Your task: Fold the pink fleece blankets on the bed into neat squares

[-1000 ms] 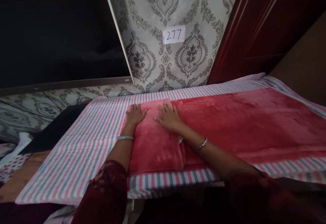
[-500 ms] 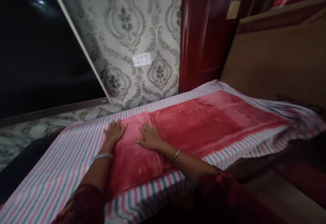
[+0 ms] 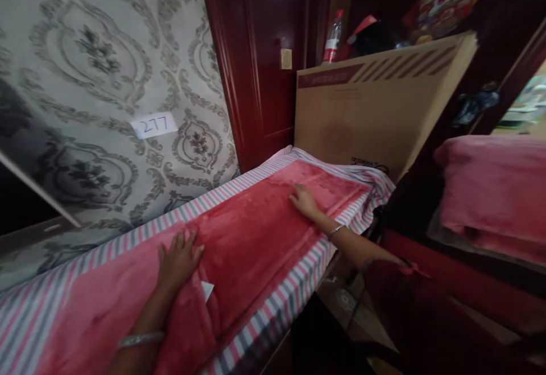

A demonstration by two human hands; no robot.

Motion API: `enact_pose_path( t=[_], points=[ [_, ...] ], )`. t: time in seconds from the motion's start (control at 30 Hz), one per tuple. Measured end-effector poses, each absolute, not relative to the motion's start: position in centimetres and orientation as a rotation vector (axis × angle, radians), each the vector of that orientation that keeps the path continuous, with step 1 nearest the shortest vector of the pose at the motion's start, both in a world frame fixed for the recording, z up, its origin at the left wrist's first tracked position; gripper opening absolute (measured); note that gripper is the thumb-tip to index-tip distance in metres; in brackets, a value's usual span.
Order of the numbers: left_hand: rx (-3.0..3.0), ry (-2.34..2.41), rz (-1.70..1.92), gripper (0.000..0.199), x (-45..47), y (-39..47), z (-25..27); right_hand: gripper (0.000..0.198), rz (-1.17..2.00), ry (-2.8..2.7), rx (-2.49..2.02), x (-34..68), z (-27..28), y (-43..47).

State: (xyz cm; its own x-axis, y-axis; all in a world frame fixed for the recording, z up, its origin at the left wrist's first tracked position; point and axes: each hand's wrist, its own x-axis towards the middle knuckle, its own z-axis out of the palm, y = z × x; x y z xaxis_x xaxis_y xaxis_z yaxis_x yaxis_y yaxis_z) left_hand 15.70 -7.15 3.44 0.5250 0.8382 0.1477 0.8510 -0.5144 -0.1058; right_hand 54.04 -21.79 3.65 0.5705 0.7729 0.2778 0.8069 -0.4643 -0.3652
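A red plush blanket (image 3: 251, 233) lies lengthwise over a striped sheet (image 3: 273, 289). Its left part is folded over as a lighter layer (image 3: 106, 284), the edge running beneath my left hand (image 3: 179, 258). That hand rests palm down with fingers spread, nothing held. Toward the far end, my right hand (image 3: 305, 201) lies on the blanket's surface with fingers stretched out. A small white tag (image 3: 207, 290) sticks out at the fold's edge.
Behind the far end stands a large cardboard box (image 3: 354, 113), with a bottle (image 3: 333, 39) behind its top edge. Folded pink plush fabric (image 3: 495, 187) sits at right. Patterned wall (image 3: 98, 79) and a dark red door (image 3: 273, 96) border the back; a dark screen (image 3: 21, 193) is at left.
The view has swung right. My right hand has slid from the folded layer to the blanket's far right part. My left hand has shifted right to the fold's edge.
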Motion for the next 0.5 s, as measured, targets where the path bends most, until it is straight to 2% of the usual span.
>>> enact_pose_path(
  t=[0.23, 0.5],
  points=[
    [-2.547, -1.425, -0.115, 0.058, 15.4, -6.3, 2.2, 0.051, -0.141, -0.749, -2.652, 65.8, 3.4, -27.5],
    [-2.554, -1.432, -0.1, 0.059, 15.1, -5.6, 1.8, 0.043, -0.03, -0.646, -2.752, 70.6, 1.7, -28.8]
  ],
)
